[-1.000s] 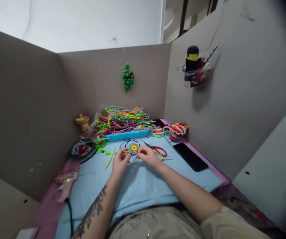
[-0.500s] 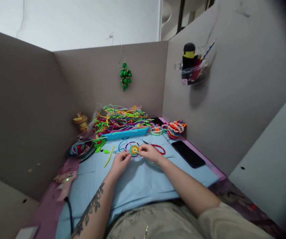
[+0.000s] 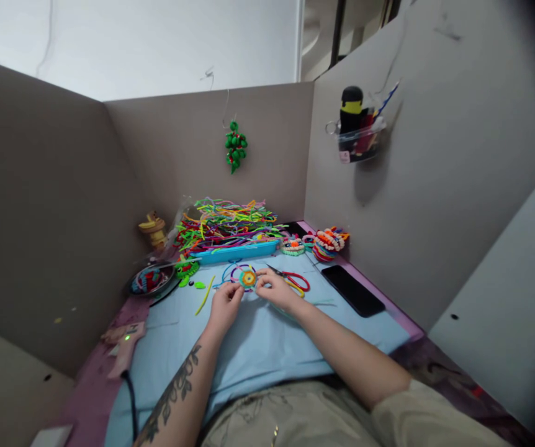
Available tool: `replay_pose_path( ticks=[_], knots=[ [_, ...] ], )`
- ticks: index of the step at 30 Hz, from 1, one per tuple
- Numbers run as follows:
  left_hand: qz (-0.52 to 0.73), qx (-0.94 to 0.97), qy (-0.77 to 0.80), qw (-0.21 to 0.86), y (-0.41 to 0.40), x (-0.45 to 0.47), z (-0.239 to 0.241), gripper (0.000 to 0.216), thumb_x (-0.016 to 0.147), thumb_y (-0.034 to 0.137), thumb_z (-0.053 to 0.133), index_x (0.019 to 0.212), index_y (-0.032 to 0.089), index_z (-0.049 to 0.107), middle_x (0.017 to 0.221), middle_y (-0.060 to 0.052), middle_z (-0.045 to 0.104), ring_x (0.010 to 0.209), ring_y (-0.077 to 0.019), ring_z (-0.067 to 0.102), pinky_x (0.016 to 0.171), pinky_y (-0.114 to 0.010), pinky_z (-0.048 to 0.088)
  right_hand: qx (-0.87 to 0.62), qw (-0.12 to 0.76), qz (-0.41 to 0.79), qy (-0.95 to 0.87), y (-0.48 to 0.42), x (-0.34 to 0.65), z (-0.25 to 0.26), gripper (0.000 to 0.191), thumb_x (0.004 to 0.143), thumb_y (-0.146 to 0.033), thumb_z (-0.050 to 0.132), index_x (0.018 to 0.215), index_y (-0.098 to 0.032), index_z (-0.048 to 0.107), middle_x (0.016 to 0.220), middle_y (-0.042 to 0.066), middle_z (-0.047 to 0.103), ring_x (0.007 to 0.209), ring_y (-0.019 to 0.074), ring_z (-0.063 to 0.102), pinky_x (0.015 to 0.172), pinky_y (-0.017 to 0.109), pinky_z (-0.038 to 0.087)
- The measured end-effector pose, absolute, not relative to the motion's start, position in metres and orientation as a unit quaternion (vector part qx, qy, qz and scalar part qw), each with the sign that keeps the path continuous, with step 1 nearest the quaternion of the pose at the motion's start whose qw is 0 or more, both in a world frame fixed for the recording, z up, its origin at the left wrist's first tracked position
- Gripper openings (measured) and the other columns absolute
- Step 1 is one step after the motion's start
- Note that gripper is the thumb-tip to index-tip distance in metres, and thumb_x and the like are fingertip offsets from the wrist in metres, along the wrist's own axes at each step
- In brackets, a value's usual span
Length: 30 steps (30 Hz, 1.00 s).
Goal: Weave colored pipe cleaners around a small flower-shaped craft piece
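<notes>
A small round pipe-cleaner disc (image 3: 248, 279), with an orange middle, a teal ring and purple and blue loops behind it, is held up over the blue cloth. My left hand (image 3: 226, 303) pinches its lower left edge between thumb and fingertips. At the right edge of the disc, my right hand (image 3: 275, 289) has its fingers closed in a pinch. A light green pipe cleaner (image 3: 327, 303) trails out past my right wrist. Just behind that hand lie scissors (image 3: 301, 280) with one red and one yellow handle. A yellow-green pipe cleaner (image 3: 205, 295) rests left of my left hand.
Behind stands a blue tray (image 3: 237, 251) heaped with colourful pipe cleaners (image 3: 230, 223). Pipe-cleaner figures (image 3: 329, 243) sit to its right. A black phone (image 3: 354, 290) lies at right; a pink glue gun (image 3: 125, 347) with a green light, at left. Grey panels (image 3: 174, 149) enclose the table.
The disc has shifted slightly left and tilted. My right hand has moved a little left and lower, its index finger reaching further out, and the scissors' yellow handle now shows behind it.
</notes>
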<state>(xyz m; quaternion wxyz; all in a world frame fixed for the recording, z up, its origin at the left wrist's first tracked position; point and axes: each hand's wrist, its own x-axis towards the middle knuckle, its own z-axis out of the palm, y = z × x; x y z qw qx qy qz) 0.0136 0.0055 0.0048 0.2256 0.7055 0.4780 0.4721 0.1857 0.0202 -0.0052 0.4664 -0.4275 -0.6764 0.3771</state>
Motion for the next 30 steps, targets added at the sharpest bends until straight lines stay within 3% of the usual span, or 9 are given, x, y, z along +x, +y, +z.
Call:
replay_pose_path(
  ticks=[12,19,25,30],
  knots=[
    [0.474,0.729,0.456,0.192,0.002,0.018,0.004,0.019,0.078,0.028,0.052,0.067,0.017,0.064,0.064,-0.002,0.051,0.064,-0.0152,0.048,0.059,-0.026,0.036,-0.452,0.493,0.345,-0.659,0.02,0.181,-0.001,0.009,0.063,-0.015,0.056,0.054,-0.016,0.056,0.1,0.006,0.053,0.094,0.0191,0.054,0.088,0.034,0.038],
    [0.479,0.708,0.468,0.222,0.003,0.018,0.002,0.02,0.075,0.032,0.056,0.067,0.017,0.065,0.063,-0.001,0.052,0.063,-0.0151,0.048,0.059,-0.026,0.037,-0.468,0.495,0.318,-0.659,0.019,0.178,-0.003,0.008,0.063,-0.016,0.055,0.055,-0.017,0.056,0.101,0.006,0.052,0.092,0.0185,0.054,0.077,0.03,0.043],
    [0.493,0.638,0.5,0.315,0.007,0.015,0.001,0.024,0.071,0.039,0.058,0.063,0.016,0.063,0.058,0.0,0.052,0.057,-0.0137,0.046,0.053,-0.024,0.035,-0.424,0.489,0.346,-0.679,0.015,0.184,0.003,0.008,0.068,-0.02,0.054,0.063,-0.017,0.059,0.108,0.006,0.05,0.09,0.0163,0.055,0.062,0.024,0.044],
    [0.491,0.625,0.492,0.354,0.006,0.015,0.0,0.025,0.07,0.039,0.058,0.064,0.016,0.061,0.057,0.001,0.05,0.054,-0.012,0.044,0.051,-0.023,0.034,-0.4,0.469,0.229,-0.753,0.01,0.192,0.007,0.006,0.072,-0.019,0.057,0.069,-0.018,0.061,0.112,0.006,0.046,0.103,0.0199,0.048,0.081,0.032,0.042]
  ],
)
